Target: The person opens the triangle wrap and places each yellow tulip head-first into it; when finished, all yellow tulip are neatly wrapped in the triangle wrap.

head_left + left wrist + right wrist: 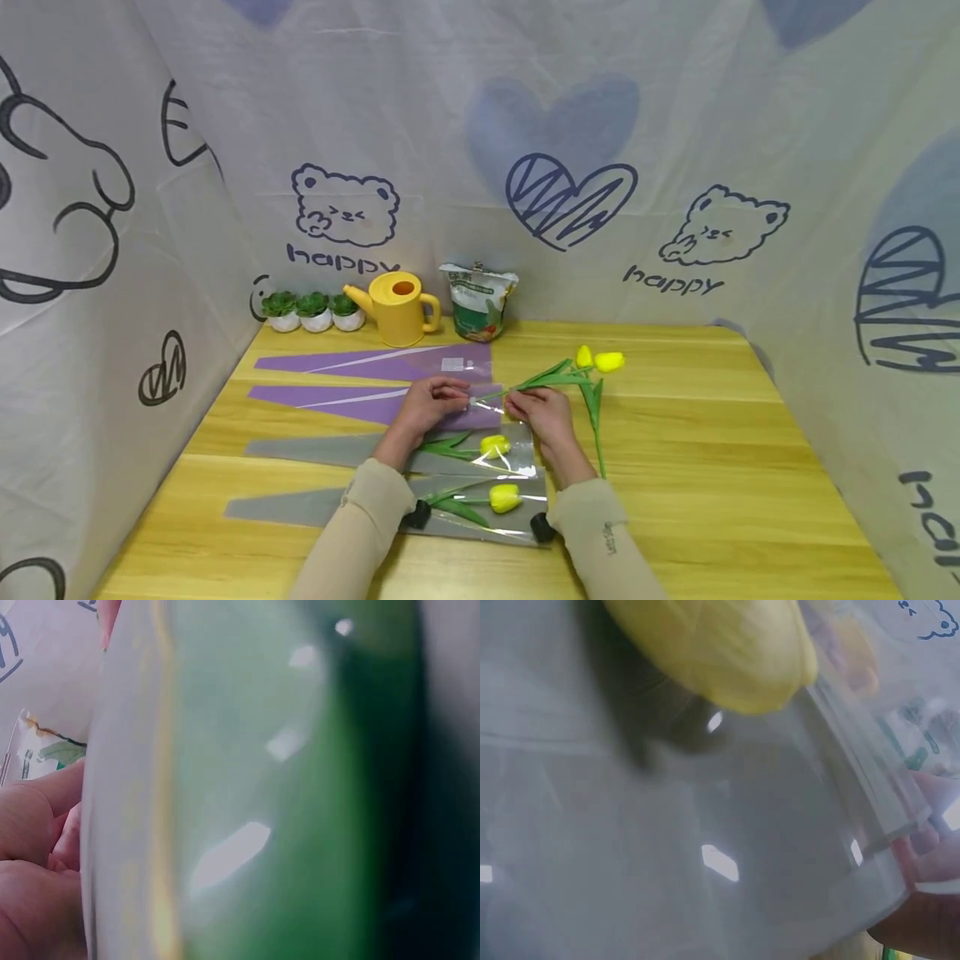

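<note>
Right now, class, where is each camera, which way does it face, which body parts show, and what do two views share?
Head: on the head, facing forward and down at the table; sleeved forearms, left hand and right hand show.
Left wrist: on that wrist, facing a blurred green shape; left hand partly visible.
Right wrist: on that wrist, facing a yellow tulip; right hand partly visible.
Shared: head and right wrist both show the bear-print backdrop.

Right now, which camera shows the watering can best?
The head view: the whole watering can stands there, spout and handle plain. The right wrist view shows only a blurred orange patch, probably it; the left wrist view shows none.
</note>
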A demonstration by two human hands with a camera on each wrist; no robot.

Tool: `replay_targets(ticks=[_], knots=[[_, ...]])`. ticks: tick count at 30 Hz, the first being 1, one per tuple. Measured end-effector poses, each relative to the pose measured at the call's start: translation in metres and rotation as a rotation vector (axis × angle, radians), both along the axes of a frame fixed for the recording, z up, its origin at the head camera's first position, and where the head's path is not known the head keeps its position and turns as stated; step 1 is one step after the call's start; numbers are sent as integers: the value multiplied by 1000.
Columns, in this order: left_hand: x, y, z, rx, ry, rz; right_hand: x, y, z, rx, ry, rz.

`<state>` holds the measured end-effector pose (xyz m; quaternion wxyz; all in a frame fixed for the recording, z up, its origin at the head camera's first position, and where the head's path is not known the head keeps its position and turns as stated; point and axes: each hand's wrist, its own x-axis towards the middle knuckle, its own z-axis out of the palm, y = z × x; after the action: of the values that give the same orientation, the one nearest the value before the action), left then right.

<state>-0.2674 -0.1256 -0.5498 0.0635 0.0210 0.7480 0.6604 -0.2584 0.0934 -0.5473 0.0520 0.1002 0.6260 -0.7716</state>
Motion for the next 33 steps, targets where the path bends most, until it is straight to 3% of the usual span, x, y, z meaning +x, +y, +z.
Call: replay_targets(ticks=[7, 19, 27, 33], knots=[[1, 8, 0, 11, 32, 43, 1, -3, 1, 2, -16, -3], [3, 19, -1, -41, 66, 28, 3, -2, -4, 33, -22, 17], [0, 19, -5, -43, 73, 33, 11, 17, -3, 46, -54, 13], [-1, 19, -8, -58, 71, 43, 11, 43, 10, 99, -70, -21]])
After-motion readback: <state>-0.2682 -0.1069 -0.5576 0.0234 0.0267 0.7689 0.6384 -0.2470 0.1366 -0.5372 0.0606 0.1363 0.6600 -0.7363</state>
